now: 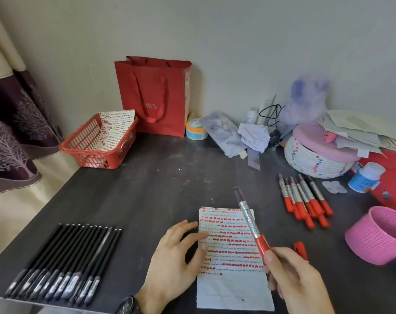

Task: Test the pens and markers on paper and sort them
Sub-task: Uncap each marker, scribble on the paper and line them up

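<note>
One view only: wide-angle head cam, pitched forward and down across the dark grey tabletop [151,182], near edge close under lens, plain grey wall [237,41] behind.

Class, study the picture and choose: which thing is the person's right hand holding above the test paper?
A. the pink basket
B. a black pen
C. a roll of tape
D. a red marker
D: the right hand grips a red marker, slanted over the paper with its rows of red test marks, while the black pens lie in a row far to the left.
</note>
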`<control>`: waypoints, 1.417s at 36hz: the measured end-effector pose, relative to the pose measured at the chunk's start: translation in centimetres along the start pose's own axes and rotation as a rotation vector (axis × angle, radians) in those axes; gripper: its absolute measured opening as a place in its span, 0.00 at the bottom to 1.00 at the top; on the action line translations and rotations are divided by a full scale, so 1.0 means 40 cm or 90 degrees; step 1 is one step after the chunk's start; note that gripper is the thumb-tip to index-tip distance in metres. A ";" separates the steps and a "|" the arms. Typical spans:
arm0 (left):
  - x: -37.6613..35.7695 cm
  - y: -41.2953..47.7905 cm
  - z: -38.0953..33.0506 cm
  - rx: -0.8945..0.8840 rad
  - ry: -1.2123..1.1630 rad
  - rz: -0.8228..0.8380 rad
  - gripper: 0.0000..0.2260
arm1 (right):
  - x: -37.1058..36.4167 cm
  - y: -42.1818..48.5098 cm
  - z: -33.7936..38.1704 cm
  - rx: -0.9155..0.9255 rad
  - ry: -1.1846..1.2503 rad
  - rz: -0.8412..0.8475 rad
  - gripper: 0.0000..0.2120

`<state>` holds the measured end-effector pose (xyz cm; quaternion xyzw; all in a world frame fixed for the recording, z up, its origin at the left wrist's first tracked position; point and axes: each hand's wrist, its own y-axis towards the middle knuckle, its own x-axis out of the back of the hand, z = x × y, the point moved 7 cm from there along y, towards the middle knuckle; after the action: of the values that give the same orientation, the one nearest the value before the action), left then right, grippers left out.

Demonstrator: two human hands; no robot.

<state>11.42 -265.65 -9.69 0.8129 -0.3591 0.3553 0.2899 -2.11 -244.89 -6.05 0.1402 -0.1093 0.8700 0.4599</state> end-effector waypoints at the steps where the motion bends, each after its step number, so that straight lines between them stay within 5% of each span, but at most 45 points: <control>1: 0.007 0.004 -0.011 0.000 -0.028 -0.014 0.22 | -0.012 -0.016 0.012 0.003 0.022 0.007 0.04; 13: 0.000 -0.042 -0.196 0.071 -0.483 0.136 0.08 | -0.083 -0.084 0.019 0.035 0.004 0.104 0.09; 14: 0.004 -0.041 -0.199 0.067 -0.477 0.134 0.08 | -0.072 -0.079 0.020 0.019 0.033 0.081 0.04; 18: 0.006 -0.045 -0.206 0.032 -0.397 0.175 0.09 | -0.032 -0.053 0.029 0.012 0.166 0.010 0.11; 21: -0.011 -0.060 -0.218 0.002 -0.343 0.261 0.10 | -0.047 -0.043 0.034 0.004 0.248 0.050 0.09; 24: -0.012 -0.076 -0.214 0.015 -0.325 0.283 0.11 | -0.055 -0.041 0.014 -0.012 0.296 0.039 0.21; 28: -0.005 -0.088 -0.183 0.094 -0.295 0.233 0.25 | -0.054 -0.046 -0.016 -0.014 0.319 -0.036 0.33; 33: -0.015 -0.093 -0.181 0.111 -0.130 0.125 0.25 | -0.138 -0.071 0.003 -0.108 0.679 0.040 0.12; 38: -0.009 -0.095 -0.211 0.104 -0.032 -0.002 0.23 | -0.165 -0.078 0.021 -0.219 0.937 -0.057 0.17; 42: -0.006 -0.099 -0.223 0.093 0.012 -0.031 0.28 | -0.159 -0.070 0.015 -0.262 0.910 -0.089 0.23; 45: -0.007 -0.114 -0.210 0.077 -0.002 -0.017 0.22 | -0.154 -0.063 0.006 -0.265 0.861 -0.061 0.25; 51: 0.027 -0.151 -0.197 0.110 -0.014 -0.052 0.27 | -0.183 -0.060 0.049 -0.164 0.876 0.174 0.26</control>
<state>13.83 -256.88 -5.58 0.8527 -0.2965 0.3640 0.2293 4.12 -249.83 -6.58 -0.5112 0.0871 0.7910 0.3246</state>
